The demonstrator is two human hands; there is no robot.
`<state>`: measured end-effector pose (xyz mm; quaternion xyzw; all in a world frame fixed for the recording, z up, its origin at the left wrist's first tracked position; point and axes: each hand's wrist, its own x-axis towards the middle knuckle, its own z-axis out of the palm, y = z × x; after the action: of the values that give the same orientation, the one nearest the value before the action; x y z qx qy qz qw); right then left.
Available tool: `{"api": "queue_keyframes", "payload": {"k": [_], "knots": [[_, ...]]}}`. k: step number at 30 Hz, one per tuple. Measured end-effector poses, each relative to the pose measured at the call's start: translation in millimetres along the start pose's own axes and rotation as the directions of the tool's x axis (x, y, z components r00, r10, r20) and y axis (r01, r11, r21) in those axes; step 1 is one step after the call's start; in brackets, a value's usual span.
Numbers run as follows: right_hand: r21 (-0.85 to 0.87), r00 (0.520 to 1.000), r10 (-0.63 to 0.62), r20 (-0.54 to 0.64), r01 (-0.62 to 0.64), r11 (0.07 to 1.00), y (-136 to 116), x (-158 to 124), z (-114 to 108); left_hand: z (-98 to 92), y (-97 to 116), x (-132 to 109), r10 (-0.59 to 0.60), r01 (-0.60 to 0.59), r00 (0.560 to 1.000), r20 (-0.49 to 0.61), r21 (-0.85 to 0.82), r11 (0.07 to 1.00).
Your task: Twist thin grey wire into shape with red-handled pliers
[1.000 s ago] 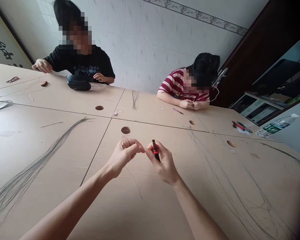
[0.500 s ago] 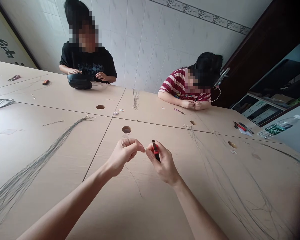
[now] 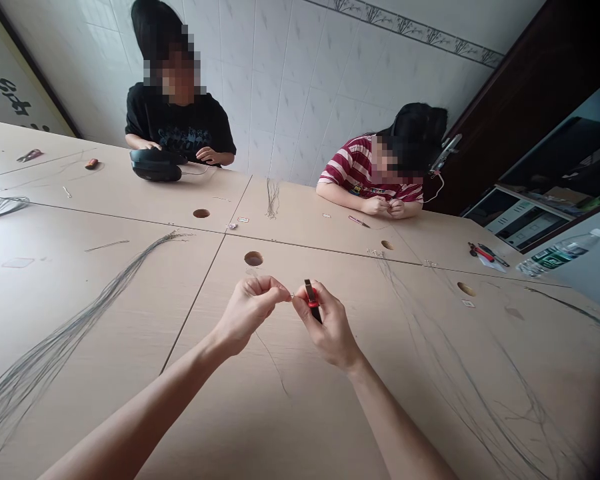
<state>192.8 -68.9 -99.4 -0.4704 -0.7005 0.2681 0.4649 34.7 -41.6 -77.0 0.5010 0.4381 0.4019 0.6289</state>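
My left hand [image 3: 247, 310] is closed in a pinch on a thin cord [image 3: 275, 363], whose loose length hangs below the palm over the table. At its fingertips a short end of the cord reaches across to the fingertips of my right hand [image 3: 327, 327], which nearly meet the left ones. A small red-and-black tool [image 3: 311, 300] is gripped in my right hand, its flat dark end pointing up and away from me; it looks like pliers, but the fingers hide much of it. What exactly sits between the right thumb and forefinger is too small to make out.
Bundles of thin grey cords lie on the left [image 3: 105, 300] and right [image 3: 460, 373] of the table [image 3: 300, 427]. Round holes [image 3: 253, 258] pierce the tabletop. A water bottle [image 3: 563, 253] lies at far right near some tools [image 3: 487, 255]. Two people sit opposite, one behind a black headset [image 3: 155, 165].
My hands keep almost the same pose, the fingertips shifting very slightly. Across the table, one person's black headset has moved a little to the left.
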Motion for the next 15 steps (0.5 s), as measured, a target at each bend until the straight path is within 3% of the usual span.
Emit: {"api": "queue_keyframes", "payload": {"k": [11, 15], "knots": [[-0.028, 1.0, 0.006, -0.028, -0.007, 1.0, 2.4, -0.4, 2.0, 5.6, -7.4, 1.3, 0.026, -0.026, 0.996, -0.086, -0.002, 1.0], [-0.177, 0.991, -0.05, -0.125, 0.027, 0.984, 8.2, -0.2, 4.1, 5.3, -7.3, 5.3, 0.009, -0.018, 0.98, -0.2, -0.042, 0.999]]}}
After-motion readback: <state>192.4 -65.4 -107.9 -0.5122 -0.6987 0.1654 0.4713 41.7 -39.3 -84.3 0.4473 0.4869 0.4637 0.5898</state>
